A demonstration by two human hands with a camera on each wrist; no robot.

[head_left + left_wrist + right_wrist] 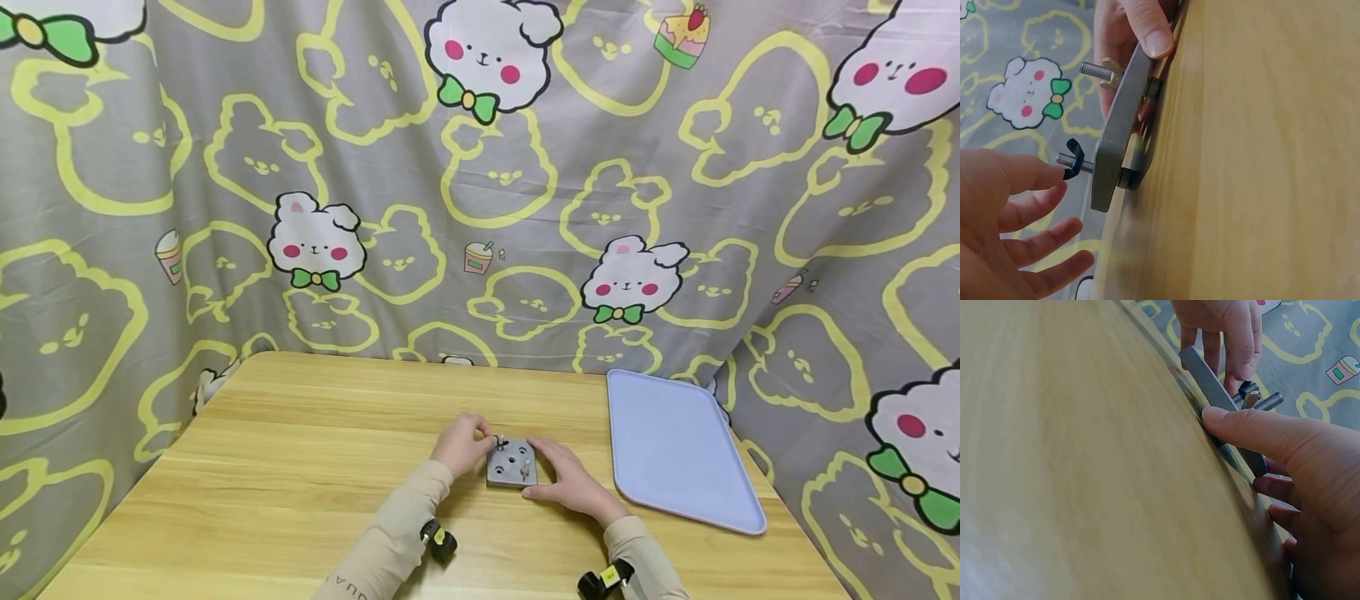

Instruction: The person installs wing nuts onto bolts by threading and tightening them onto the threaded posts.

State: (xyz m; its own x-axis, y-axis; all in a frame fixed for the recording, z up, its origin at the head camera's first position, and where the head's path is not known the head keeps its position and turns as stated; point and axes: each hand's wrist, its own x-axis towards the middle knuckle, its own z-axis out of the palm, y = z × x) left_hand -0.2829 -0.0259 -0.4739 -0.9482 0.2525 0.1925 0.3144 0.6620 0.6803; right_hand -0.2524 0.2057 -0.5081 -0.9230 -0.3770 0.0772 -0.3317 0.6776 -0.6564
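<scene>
A grey square block (512,477) with several holes lies on the table, raised on bolt heads (1127,178) beneath it. Two threaded bolts stick up from its top. One carries a black wing nut (1074,159) near its tip; the other bolt (1094,70) bears a brass-coloured wing nut (1112,74) close to the block. My left hand (461,446) pinches the black wing nut at the block's far left corner, its other fingers spread apart. With thumb and fingers along opposite edges, my right hand (573,483) grips the block's right side.
A light blue tray (675,450) lies on the right of the wooden table (300,467). A patterned grey curtain (405,250) hangs behind the table and along both sides. Black wrist cameras (438,542) are strapped over both sleeves.
</scene>
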